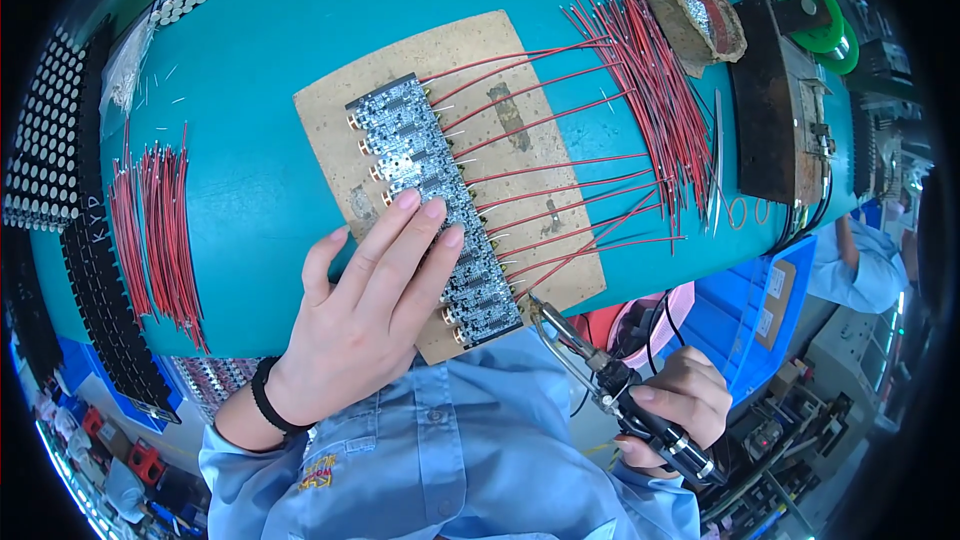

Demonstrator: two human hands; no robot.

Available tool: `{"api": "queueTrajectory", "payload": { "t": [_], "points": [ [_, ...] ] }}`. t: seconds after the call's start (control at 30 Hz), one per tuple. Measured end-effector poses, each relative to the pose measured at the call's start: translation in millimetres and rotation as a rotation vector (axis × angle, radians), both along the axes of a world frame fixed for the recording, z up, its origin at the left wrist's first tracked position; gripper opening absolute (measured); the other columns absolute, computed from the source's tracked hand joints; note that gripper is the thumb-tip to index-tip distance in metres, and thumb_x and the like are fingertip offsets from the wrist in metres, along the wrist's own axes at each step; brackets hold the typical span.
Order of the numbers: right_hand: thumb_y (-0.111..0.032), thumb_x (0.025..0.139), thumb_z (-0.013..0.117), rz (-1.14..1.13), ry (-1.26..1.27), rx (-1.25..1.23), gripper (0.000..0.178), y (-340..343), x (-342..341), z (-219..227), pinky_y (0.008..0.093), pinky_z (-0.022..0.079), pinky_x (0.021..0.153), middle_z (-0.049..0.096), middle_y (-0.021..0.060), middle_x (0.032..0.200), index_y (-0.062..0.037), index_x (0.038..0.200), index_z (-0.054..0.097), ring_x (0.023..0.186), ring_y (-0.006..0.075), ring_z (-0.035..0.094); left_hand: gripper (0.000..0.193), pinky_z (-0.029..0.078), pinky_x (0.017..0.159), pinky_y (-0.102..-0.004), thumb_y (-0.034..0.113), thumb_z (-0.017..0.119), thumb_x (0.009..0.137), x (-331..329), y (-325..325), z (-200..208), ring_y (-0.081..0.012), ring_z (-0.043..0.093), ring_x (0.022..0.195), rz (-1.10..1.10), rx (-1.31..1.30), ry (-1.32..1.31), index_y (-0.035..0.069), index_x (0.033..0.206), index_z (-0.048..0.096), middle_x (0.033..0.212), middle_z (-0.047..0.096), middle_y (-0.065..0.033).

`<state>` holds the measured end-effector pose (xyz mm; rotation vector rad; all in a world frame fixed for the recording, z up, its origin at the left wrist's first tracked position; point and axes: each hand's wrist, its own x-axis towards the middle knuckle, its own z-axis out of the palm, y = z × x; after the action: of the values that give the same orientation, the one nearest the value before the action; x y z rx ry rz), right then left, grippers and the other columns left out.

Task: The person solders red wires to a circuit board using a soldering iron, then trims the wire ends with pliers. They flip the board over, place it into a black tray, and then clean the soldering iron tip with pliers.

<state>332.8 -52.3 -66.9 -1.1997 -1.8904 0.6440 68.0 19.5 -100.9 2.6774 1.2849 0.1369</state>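
A strip of joined circuit boards (405, 130) lies slantwise on a piece of brown board (525, 130). My left hand (370, 305) rests on the strip's middle, its fingers stretched out and pressing flat. Red wires (545, 169) run from the strip's right edge toward the right. In my right hand (692, 402) is a black soldering iron (655, 427) with a thin metal feed tube alongside. Its tip reaches the lower right end of the strip, near the last wires; whether it touches cannot be made out.
A thick bundle of red wires (660, 105) and tweezers (717, 155) lie on the green mat (260, 180). More red wires (165, 240) lie at left. A dark metal box (775, 110), a green solder spool (828, 25) and a blue bin (735, 315) stand at right.
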Motion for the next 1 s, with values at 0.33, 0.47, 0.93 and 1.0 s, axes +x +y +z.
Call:
{"api": "queueTrajectory", "payload": {
  "t": [0.33, 0.47, 0.93, 1.0],
  "points": [
    [-0.036, 0.067, 0.073, 0.081, 0.006, -0.018, 0.039, -2.0, 1.7, 0.3, 0.0278, 0.028, 0.041, 0.052, 0.0047, 0.052, -0.0005, 0.079, 0.062, 0.041, 0.0159, 0.046, 0.048, 0.023, 0.098, -0.0399, 0.007, 0.048, 0.076, 0.6, -0.9, 0.2, -0.0170, 0.041, 0.124, 0.015, -0.012, -0.019, 0.009, 0.123, 0.050, 0.133, 0.044, -0.0057],
    [-0.035, 0.067, 0.073, 0.094, 0.000, -0.044, 0.038, -1.0, 1.3, -0.4, 0.0279, 0.028, 0.041, 0.053, 0.0053, 0.053, -0.0003, 0.079, 0.062, 0.042, 0.0163, 0.047, 0.048, 0.023, 0.098, -0.0400, 0.007, 0.048, 0.076, 0.1, -1.2, 0.2, -0.0169, 0.041, 0.124, 0.011, -0.013, -0.017, 0.009, 0.123, 0.050, 0.133, 0.043, -0.0056],
    [-0.034, 0.066, 0.073, 0.100, 0.001, -0.031, 0.038, -1.3, 2.3, -0.9, 0.0280, 0.028, 0.041, 0.053, 0.0052, 0.053, -0.0004, 0.079, 0.062, 0.041, 0.0165, 0.047, 0.049, 0.023, 0.098, -0.0402, 0.006, 0.049, 0.074, -0.5, -1.1, -0.6, -0.0168, 0.040, 0.125, 0.016, -0.029, -0.035, 0.009, 0.123, 0.050, 0.134, 0.042, -0.0058],
    [-0.034, 0.066, 0.073, 0.103, 0.001, -0.028, 0.038, -1.9, 2.7, -1.0, 0.0280, 0.028, 0.041, 0.053, 0.0051, 0.053, -0.0004, 0.079, 0.062, 0.041, 0.0165, 0.047, 0.050, 0.023, 0.098, -0.0401, 0.006, 0.049, 0.074, -0.9, -0.9, -0.7, -0.0167, 0.040, 0.125, 0.014, -0.030, -0.034, 0.009, 0.124, 0.049, 0.134, 0.042, -0.0059]
  ]
}}
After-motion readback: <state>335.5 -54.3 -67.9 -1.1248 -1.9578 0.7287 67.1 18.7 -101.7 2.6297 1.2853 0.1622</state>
